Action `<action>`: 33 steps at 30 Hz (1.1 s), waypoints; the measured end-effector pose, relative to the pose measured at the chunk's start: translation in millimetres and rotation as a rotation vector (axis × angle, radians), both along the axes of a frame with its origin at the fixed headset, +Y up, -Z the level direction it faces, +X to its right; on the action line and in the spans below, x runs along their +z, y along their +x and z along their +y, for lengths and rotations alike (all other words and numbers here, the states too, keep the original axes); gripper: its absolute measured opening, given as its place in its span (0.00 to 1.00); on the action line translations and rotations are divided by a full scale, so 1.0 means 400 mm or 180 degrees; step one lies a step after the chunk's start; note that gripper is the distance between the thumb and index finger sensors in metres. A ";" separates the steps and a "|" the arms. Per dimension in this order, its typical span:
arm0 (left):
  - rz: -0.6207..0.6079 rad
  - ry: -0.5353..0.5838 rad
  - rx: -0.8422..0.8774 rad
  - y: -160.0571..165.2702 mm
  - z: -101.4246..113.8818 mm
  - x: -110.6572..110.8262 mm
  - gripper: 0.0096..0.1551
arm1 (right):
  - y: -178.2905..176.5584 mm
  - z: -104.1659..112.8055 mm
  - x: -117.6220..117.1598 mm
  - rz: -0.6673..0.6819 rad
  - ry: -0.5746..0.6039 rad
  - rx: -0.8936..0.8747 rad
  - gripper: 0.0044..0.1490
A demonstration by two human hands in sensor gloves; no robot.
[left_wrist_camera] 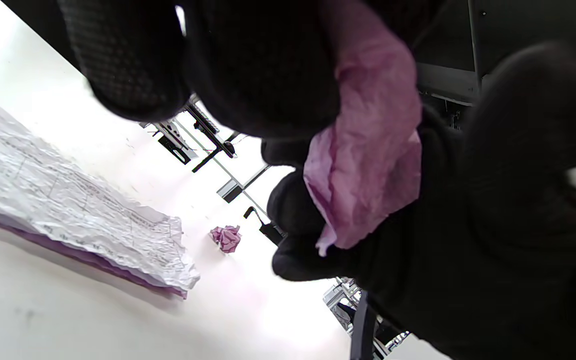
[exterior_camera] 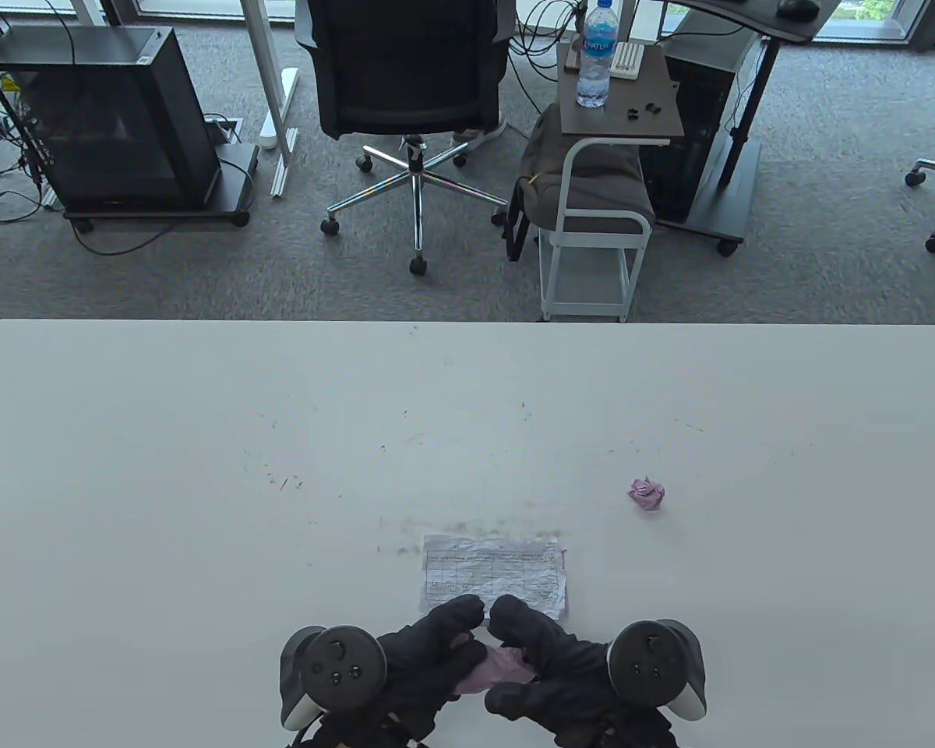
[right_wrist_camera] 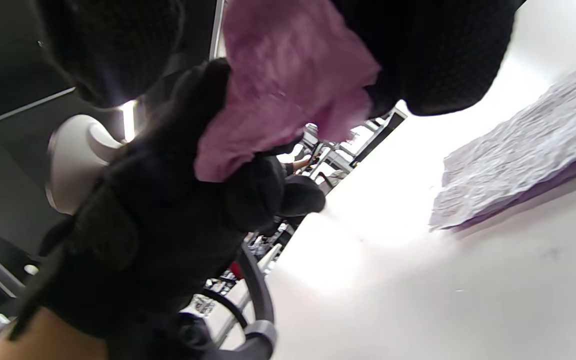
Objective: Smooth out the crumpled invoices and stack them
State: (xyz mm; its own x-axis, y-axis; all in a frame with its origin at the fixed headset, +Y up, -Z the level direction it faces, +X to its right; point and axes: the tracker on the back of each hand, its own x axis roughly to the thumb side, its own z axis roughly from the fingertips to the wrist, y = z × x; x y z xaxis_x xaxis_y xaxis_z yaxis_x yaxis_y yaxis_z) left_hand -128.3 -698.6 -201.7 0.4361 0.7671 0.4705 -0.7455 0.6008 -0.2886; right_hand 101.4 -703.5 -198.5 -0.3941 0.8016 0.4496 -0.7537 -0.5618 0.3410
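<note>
Both gloved hands meet at the table's near edge and hold one crumpled pink invoice (exterior_camera: 492, 670) between them. My left hand (exterior_camera: 436, 635) grips its left side and my right hand (exterior_camera: 526, 635) grips its right side. The pink invoice (left_wrist_camera: 368, 155) hangs partly unfolded above the table, and in the right wrist view the pink invoice (right_wrist_camera: 288, 85) is pinched from both sides. Just beyond the fingers lies a flattened white invoice (exterior_camera: 495, 573) on top of a purple sheet (left_wrist_camera: 93, 262). A crumpled pink ball (exterior_camera: 647, 494) sits further off to the right.
The white table (exterior_camera: 202, 467) carries small scuff marks near its middle. Beyond its far edge stand an office chair (exterior_camera: 409, 86), a black cabinet on wheels (exterior_camera: 117, 125) and a side cart with a water bottle (exterior_camera: 597, 54).
</note>
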 end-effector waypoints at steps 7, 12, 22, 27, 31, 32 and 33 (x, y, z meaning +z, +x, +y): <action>-0.0478 -0.0548 0.0525 -0.009 -0.013 -0.017 0.37 | 0.042 0.007 -0.011 -0.0508 0.0053 -0.0469 0.24; -0.0280 -0.0546 0.0469 -0.022 -0.019 -0.024 0.33 | 0.083 0.009 -0.017 -0.0697 -0.0039 -0.0808 0.25; -0.0006 -0.0155 -0.0082 -0.027 -0.009 -0.021 0.26 | 0.063 0.009 -0.016 -0.0401 0.0250 0.0385 0.53; -0.0311 -0.0244 -0.0236 0.013 -0.013 -0.010 0.26 | 0.022 0.016 -0.003 -0.0109 0.0381 0.0405 0.53; -0.0661 -0.0686 0.0092 0.017 -0.035 -0.017 0.28 | 0.005 0.021 0.000 -0.0353 0.0612 0.0324 0.25; -0.0867 -0.0871 0.0276 0.016 -0.042 -0.021 0.31 | 0.010 0.023 -0.004 -0.0385 0.0531 0.0202 0.25; -0.1027 -0.1015 0.0455 0.014 -0.047 -0.024 0.32 | 0.017 0.022 -0.006 -0.0423 0.0414 0.0076 0.25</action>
State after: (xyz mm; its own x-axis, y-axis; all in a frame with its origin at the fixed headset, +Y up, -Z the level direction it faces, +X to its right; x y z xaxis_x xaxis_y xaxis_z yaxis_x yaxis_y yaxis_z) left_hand -122.5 -717.2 -211.5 0.1858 0.9370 0.2958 -0.6562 0.3424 -0.6724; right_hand 108.4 -694.5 -200.9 -0.4750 0.7298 0.4918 -0.7732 -0.6129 0.1627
